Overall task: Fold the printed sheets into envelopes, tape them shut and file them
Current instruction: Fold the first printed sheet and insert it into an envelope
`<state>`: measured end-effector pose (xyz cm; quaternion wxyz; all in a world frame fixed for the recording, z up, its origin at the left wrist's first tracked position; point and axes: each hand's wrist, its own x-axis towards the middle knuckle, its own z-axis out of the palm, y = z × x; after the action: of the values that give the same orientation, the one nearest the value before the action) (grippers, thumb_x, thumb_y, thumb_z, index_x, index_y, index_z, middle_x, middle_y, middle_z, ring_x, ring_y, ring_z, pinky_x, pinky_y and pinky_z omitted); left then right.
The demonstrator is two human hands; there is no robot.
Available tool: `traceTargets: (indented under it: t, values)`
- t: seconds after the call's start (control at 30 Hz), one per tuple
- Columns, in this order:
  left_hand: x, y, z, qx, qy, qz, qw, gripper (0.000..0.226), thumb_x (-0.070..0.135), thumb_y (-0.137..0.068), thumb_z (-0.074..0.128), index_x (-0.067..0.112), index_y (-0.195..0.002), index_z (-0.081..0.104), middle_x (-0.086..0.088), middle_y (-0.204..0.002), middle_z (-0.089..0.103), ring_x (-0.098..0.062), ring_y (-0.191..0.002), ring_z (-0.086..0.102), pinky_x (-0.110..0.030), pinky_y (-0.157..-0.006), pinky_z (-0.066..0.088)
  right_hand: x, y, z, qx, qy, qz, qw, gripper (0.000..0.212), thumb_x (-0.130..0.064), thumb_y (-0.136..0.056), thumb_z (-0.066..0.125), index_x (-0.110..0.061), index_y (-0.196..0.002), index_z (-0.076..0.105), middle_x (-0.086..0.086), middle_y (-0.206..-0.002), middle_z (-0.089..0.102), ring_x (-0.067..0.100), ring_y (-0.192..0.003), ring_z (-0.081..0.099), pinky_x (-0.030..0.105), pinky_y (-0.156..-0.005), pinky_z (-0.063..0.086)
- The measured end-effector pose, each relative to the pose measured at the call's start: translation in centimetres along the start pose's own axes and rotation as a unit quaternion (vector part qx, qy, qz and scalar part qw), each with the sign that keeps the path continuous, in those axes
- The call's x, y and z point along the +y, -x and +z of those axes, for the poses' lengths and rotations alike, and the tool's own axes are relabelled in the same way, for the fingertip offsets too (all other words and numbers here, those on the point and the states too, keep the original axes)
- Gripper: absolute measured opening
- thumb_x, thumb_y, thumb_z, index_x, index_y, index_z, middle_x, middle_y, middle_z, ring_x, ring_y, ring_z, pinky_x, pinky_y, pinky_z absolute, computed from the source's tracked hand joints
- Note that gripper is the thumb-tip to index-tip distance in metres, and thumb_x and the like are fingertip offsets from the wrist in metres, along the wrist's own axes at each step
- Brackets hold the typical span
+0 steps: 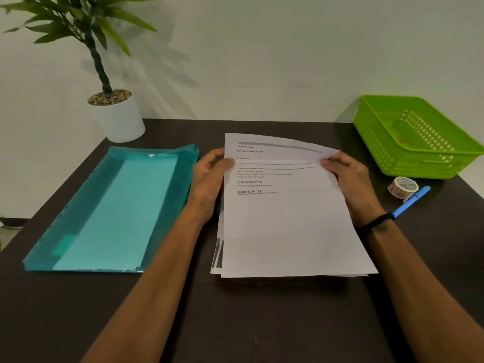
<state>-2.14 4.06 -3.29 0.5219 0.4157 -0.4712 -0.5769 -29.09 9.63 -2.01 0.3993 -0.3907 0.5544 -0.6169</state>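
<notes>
A printed white sheet [285,226] is lifted at its far end above a small stack of printed sheets [217,255] on the dark table [262,323]. My left hand [209,176] pinches the sheet's left edge near the top. Its right edge near the top is pinched by my right hand [351,182]. The top edge curves upward. A teal plastic folder [112,210] lies flat to the left with its flap open. A roll of patterned tape [402,186] sits to the right of the sheets.
A green plastic basket [416,137] stands at the back right corner. A blue pen [411,202] lies beside the tape. A potted plant in a white pot [117,116] stands at the back left, against the wall.
</notes>
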Motion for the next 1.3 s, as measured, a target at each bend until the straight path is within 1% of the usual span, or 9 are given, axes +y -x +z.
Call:
traceTargets:
  t: [0.1,0.3,0.6,0.8,0.93,1.0,1.1,1.2,1.3]
  values:
    - [0.1,0.1,0.2,0.018,-0.004,0.01,1.0,0.026,0.007,-0.099,0.062,0.009,-0.125,0.06,-0.004,-0.11,0.078,-0.023,-0.097,0.076,-0.034,-0.08,0.062,-0.1,-0.1,0.2,-0.001,-0.06,0.027,0.998,0.023,-0.006,-0.099,0.053,-0.005,-0.106,0.075,0.014,-0.107,0.078,0.025,-0.092,0.076,0.037,-0.088,0.061]
    - [-0.2,-0.1,0.4,-0.005,-0.014,0.064,0.998,0.014,0.001,-0.1,0.062,0.014,-0.098,0.065,0.0,-0.099,0.075,-0.017,-0.092,0.073,-0.028,-0.075,0.058,0.0,-0.5,-0.1,-0.014,-0.114,0.05,0.992,0.03,-0.034,-0.1,0.064,-0.011,-0.088,0.079,0.011,-0.114,0.076,0.019,-0.085,0.072,0.04,-0.09,0.057]
    - [0.9,0.0,0.1,0.023,-0.148,0.099,0.984,0.037,0.014,-0.098,0.043,0.011,-0.102,0.08,0.0,-0.108,0.077,-0.019,-0.103,0.071,-0.032,-0.084,0.058,1.4,-0.3,-0.3,-0.044,0.044,-0.081,0.995,0.045,-0.011,-0.081,0.089,-0.014,-0.123,0.073,0.007,-0.12,0.078,0.028,-0.115,0.073,0.055,-0.107,0.054]
    - [0.3,0.8,0.9,0.048,-0.529,0.362,0.766,0.034,0.043,-0.102,0.056,0.021,-0.125,0.069,-0.001,-0.123,0.071,-0.023,-0.118,0.061,-0.046,-0.112,0.041,1.2,0.0,0.3,-0.059,0.077,-0.095,0.991,0.029,-0.009,-0.084,0.087,-0.014,-0.109,0.071,0.007,-0.114,0.078,0.022,-0.104,0.075,0.048,-0.098,0.059]
    - [-0.5,1.7,2.7,0.013,-0.601,0.341,0.723,0.034,0.043,-0.105,0.051,0.027,-0.13,0.068,0.001,-0.126,0.071,-0.022,-0.124,0.061,-0.061,-0.126,0.005,0.9,0.2,1.0,-0.088,0.117,-0.123,0.981,0.018,-0.005,-0.087,0.083,-0.014,-0.094,0.069,0.006,-0.104,0.077,0.018,-0.089,0.072,0.04,-0.08,0.06]
    - [-0.5,1.9,3.1,0.017,-0.589,0.345,0.731,0.029,0.04,-0.102,0.059,0.026,-0.124,0.071,-0.001,-0.121,0.073,-0.024,-0.119,0.065,-0.061,-0.124,0.007,0.7,0.3,1.3,-0.091,0.156,-0.142,0.973,0.016,-0.007,-0.088,0.083,-0.012,-0.094,0.069,0.004,-0.104,0.078,0.019,-0.093,0.075,0.041,-0.081,0.064]
    - [-0.4,2.0,3.6,0.033,-0.565,0.377,0.733,0.024,0.039,-0.099,0.061,0.025,-0.113,0.074,-0.002,-0.112,0.075,-0.023,-0.107,0.069,-0.06,-0.122,0.016,0.7,0.7,1.5,-0.04,0.29,-0.278,0.915,0.017,-0.025,-0.089,0.084,-0.015,-0.099,0.074,-0.003,-0.102,0.076,0.016,-0.091,0.071,0.04,-0.082,0.062]
    - [-0.4,2.3,3.9,0.042,-0.549,0.415,0.724,0.021,0.037,-0.097,0.063,0.024,-0.108,0.075,0.001,-0.107,0.076,-0.018,-0.105,0.067,-0.06,-0.123,0.018,0.9,1.0,2.0,0.002,0.427,-0.451,0.784,0.027,-0.037,-0.094,0.075,-0.014,-0.108,0.078,0.004,-0.111,0.073,0.024,-0.105,0.065,0.042,-0.091,0.053]
    - [-0.5,2.6,4.1,0.034,-0.535,0.435,0.723,0.02,0.037,-0.098,0.066,0.024,-0.107,0.077,0.001,-0.105,0.076,-0.017,-0.105,0.067,-0.061,-0.124,0.017,0.8,1.3,2.9,-0.026,0.452,-0.501,0.737,0.025,-0.033,-0.098,0.07,-0.012,-0.107,0.079,0.007,-0.107,0.076,0.028,-0.101,0.068,0.05,-0.094,0.05]
